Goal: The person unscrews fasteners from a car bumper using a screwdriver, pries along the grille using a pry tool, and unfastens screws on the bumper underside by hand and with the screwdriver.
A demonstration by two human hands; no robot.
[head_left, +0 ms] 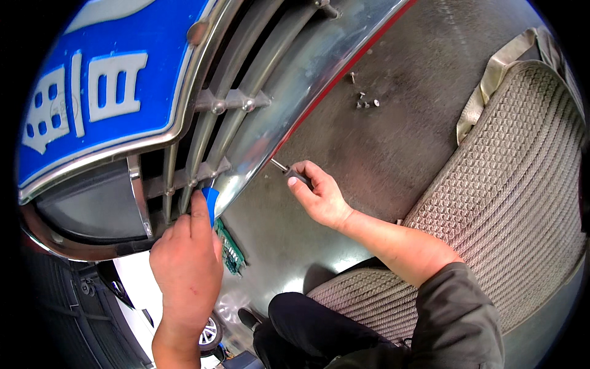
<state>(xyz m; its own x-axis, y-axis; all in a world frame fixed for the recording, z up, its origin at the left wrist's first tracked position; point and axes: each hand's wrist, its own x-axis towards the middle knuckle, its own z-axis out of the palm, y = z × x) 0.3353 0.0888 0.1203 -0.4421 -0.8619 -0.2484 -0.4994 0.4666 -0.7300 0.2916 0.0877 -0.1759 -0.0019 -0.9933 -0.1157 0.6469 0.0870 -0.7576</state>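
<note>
**Both hands at the lower edge of a car's front, a screwdriver in the right and a blue piece in the left**

The right hand point(319, 197) is closed round the dark handle of a screwdriver point(286, 170), thumb along the grip. Its metal shaft points far and left, the end reaching the edge of a grey bumper panel point(289, 86), close to the near end of a red strip point(321, 95). Whether the tip touches the panel cannot be told.

The left hand point(187, 261) is curled, with a small flat blue piece point(210, 202) gripped beside its extended index finger. That finger lies against the near end of the metal grille bars point(206, 132), just left of the panel.

Far left of the bars is a blue plate point(157, 117) with raised white characters in a metal frame. A green object point(230, 247) lies on the floor point(399, 141), just right of the left hand. Several small fasteners point(375, 103) are scattered on the floor, far beyond the right hand. A woven mat point(491, 154) spreads across the right side, and part of a white car point(138, 283) shows at the near left
</note>
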